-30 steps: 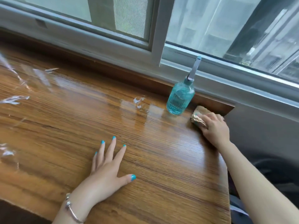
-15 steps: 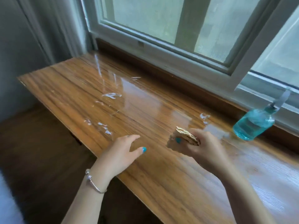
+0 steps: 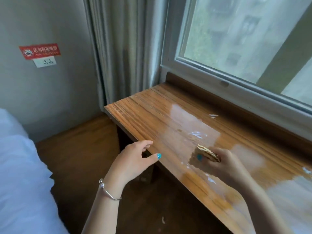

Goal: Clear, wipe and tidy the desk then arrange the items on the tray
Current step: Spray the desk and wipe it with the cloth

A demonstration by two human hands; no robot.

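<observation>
- Since half a second back the view has swung left along the desk (image 3: 143, 115): the blue spray bottle is out of sight now, and the curtain (image 3: 121, 48), the wall socket (image 3: 44, 61) and a red sign (image 3: 39, 51) have come in. Both hands sit about where they were relative to each other.
- Right hand (image 3: 224, 164) is curled around the sponge (image 3: 208, 153), thumb under, fingers over the top. It looks held just above the desk surface, near the front edge, though I can't tell for sure if it's touching.
- Left hand (image 3: 133, 159) is loose and spread, holding nothing, hovering by the desk's front edge with the fingertips about at the lip. Bracelet (image 3: 108, 191) on that wrist.
- Handling guess: the sponge looks light and squishy, probably damp, so it'll squash flat under pressure. A whole-hand grip across its top like she has seems right for pushing it around.
- Looks-wise it's a small tan pad with a pale, worn or streaky face, folded or bunched in the grip.
- Desk is glossy wood grain with wet streaks (image 3: 195, 134) and shiny patches, so I'd say it's slick. No tray in view, bed (image 3: 20, 166) off to the left.
</observation>
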